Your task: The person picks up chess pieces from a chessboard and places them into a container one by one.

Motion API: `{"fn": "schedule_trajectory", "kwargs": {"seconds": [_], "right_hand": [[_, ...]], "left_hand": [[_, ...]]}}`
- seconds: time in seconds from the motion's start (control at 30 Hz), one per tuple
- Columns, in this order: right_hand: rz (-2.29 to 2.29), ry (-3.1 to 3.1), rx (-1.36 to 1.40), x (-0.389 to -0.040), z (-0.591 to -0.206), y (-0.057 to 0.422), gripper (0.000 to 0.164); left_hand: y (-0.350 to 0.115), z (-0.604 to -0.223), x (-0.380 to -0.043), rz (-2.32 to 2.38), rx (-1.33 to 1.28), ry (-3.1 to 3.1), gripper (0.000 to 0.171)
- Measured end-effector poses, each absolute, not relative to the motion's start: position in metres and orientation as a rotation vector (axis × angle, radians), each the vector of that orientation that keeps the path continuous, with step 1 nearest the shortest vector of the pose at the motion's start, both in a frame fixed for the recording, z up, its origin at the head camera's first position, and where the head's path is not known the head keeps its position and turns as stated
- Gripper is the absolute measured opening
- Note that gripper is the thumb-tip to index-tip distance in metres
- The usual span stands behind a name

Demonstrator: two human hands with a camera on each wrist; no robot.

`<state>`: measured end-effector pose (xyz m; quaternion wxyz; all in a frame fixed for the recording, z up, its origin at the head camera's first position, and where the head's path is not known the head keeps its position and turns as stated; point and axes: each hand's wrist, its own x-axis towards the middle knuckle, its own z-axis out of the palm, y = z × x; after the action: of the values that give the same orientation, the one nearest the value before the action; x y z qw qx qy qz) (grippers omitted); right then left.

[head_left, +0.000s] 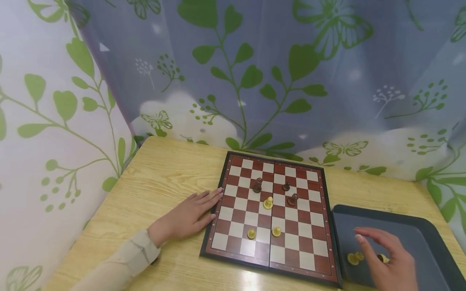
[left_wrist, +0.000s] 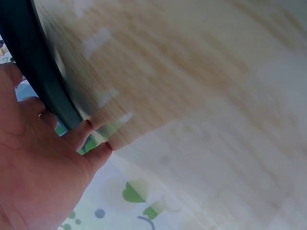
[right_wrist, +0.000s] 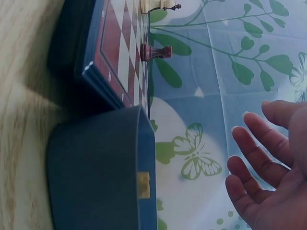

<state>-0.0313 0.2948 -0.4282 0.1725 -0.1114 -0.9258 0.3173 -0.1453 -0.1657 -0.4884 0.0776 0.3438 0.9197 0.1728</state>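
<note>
A red-and-white chessboard (head_left: 240, 214) with a dark frame lies on the table. My left hand (head_left: 189, 216) rests against its left edge, fingers straight, with fingertips on the frame. In the left wrist view, that hand's fingers (left_wrist: 100, 154) touch the board's dark side. Three dark chess pieces (head_left: 257, 185) and three gold ones (head_left: 268, 203) stand on the board. Over the tray (head_left: 364, 214) at the right hovers my right hand (head_left: 395, 258), fingers loosely bent and apart, holding nothing. Gold chess pieces (head_left: 353, 258) lie in the tray beneath it, one partly hidden by the hand.
The wooden table (head_left: 171, 165) extends left of the board and in front of it. Behind it hangs a cloth (head_left: 269, 117) with green leaves and butterflies, and another patterned cloth (head_left: 58, 141) covers the left side. The tray sits right beside the board's right edge.
</note>
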Motion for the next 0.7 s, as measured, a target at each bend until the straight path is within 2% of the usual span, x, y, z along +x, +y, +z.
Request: {"fn": "schedule_trajectory", "kwargs": {"seconds": [0.3, 0.7], "right_hand": [[0.989, -2.651, -0.163, -0.030, -0.432, 0.284, 0.016], [0.997, -2.703, 0.077, -0.035, -0.434, 0.254, 0.025]], "left_hand": [[-0.166, -0.489, -0.144, 0.499, 1.022, 2.749, 0.062], [-0.165, -0.491, -0.145, 0.483, 1.029, 2.759, 0.062]]}}
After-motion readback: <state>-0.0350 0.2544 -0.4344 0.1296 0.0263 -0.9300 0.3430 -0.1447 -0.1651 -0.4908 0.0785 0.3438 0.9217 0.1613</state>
